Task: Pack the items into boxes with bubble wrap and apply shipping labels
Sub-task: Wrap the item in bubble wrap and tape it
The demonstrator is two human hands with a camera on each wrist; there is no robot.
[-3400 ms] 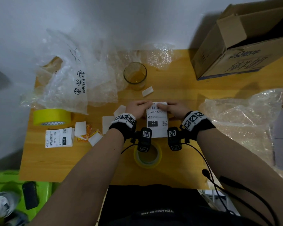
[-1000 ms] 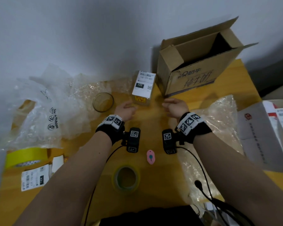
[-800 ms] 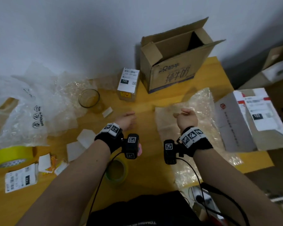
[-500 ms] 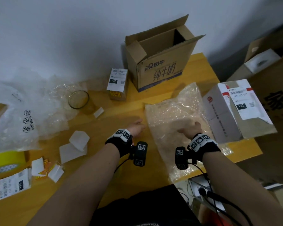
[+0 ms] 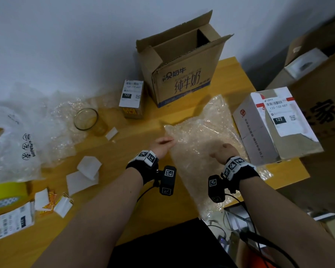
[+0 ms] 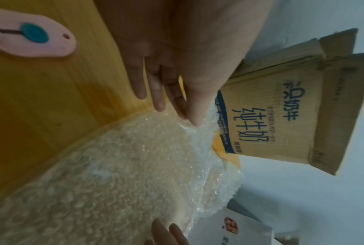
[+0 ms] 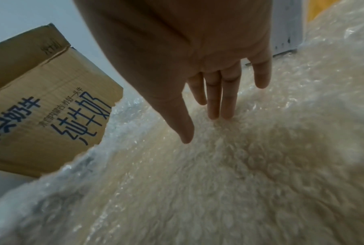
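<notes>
Left hand [image 5: 161, 146] flat, fingers straight, fingertips [image 6: 194, 121] touching the left edge of the bubble wrap sheet [image 5: 205, 151] without gripping it. Right hand [image 5: 223, 151] likewise spread, fingers [image 7: 226, 106] straight and resting on the middle of the sheet; hands well apart, holding nothing. Sheet lying on the right half of the tabletop [image 5: 124, 171], near part hanging over the front edge. Changed within the last few seconds: no longer pressing a label onto the small box [image 5: 133, 99], which now stands labelled near the back edge, just left of the open milk carton [image 5: 184, 70]; both hands moved right onto the wrap instead. Judged from that, one parcel finished and the next wrapping round starting, probably for the glass [image 5: 86, 119] still unwrapped among loose film toward the back left. White labelled parcel [image 5: 274, 126] at the right edge, overhanging the corner. Yellow tape roll [image 5: 6, 192], spare label [image 5: 15, 219] and paper scraps at the left front. Left wrist view alone shows a pink cutter [image 6: 30, 41] on the wood, hidden in the head view; only the head view takes in the glass, tape and finished boxes. Right wrist view confirms palm-down contact with the bubbles, nothing pinched.
</notes>
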